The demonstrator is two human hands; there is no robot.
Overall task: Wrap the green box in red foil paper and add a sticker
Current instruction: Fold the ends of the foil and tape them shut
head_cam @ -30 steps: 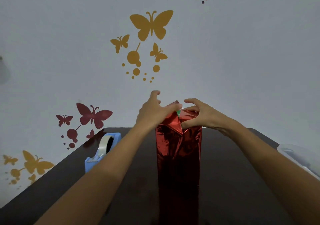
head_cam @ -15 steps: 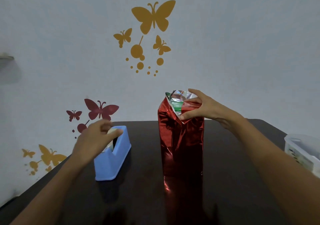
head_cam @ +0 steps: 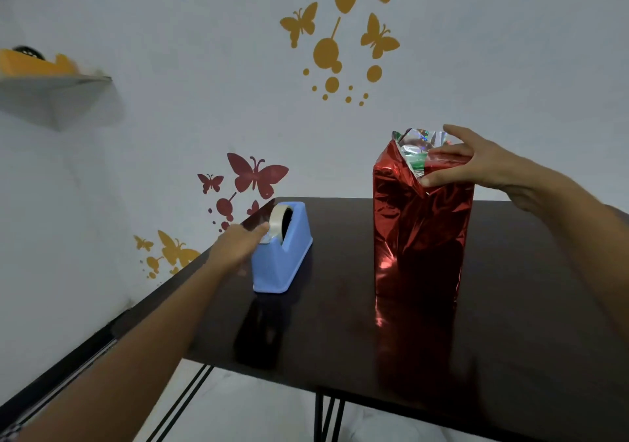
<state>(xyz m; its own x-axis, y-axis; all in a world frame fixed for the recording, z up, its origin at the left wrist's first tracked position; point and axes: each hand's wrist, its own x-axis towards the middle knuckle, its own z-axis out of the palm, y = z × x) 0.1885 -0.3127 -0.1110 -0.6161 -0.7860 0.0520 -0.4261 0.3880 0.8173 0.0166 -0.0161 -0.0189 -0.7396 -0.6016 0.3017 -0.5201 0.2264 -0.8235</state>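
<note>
On the table [head_cam: 340, 339], the foiled box [head_cam: 422, 237] stands under the right hand [head_cam: 476, 166], whose thumb and fingers clamp its top fold. The left hand [head_cam: 238, 247] has left that fold for the dispenser [head_cam: 286, 268], fingertips at the tape [head_cam: 276, 220]; a pinch can't be confirmed. Taping the top looks next.

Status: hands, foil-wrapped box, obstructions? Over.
Left hand at clear tape roll in blue plastic dispenser, grip unclear. Right hand pinches shiny red foil paper atop tall green box; top open. Nothing blocking.
</note>
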